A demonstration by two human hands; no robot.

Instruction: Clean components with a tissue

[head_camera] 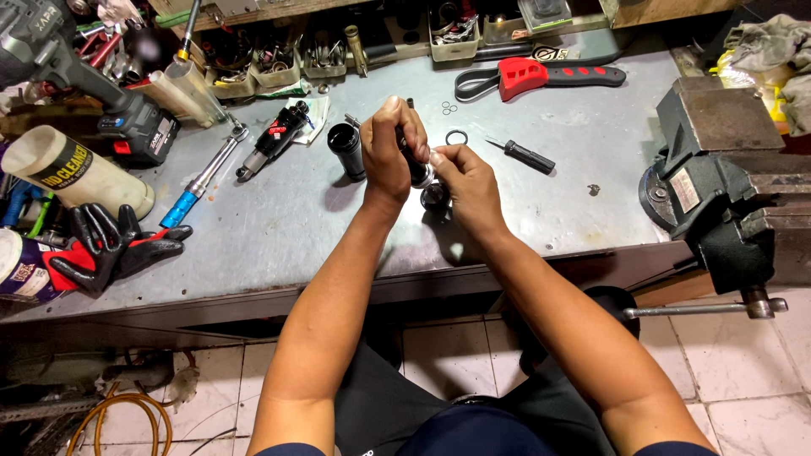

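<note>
Both hands meet above the metal bench (pixel 279 228). Left hand (pixel 384 156) grips a black cylinder (pixel 414 165); right hand (pixel 467 181) pinches its silver end, near a black tube (pixel 346 150).

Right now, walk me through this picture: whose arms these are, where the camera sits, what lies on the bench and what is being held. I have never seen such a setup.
There is no machine here: a person works with two bare hands, filmed by one camera worn on the head, looking down. The left hand grips a dark cylindrical part, and the right hand pinches at its lower end. Below them is a grey metal workbench. On it lie a black tube, a small shock absorber, a ratchet with a blue handle, black rubber rings, a small pick tool, a red strap wrench and black and red gloves. A bench vise sits at the right.
</note>
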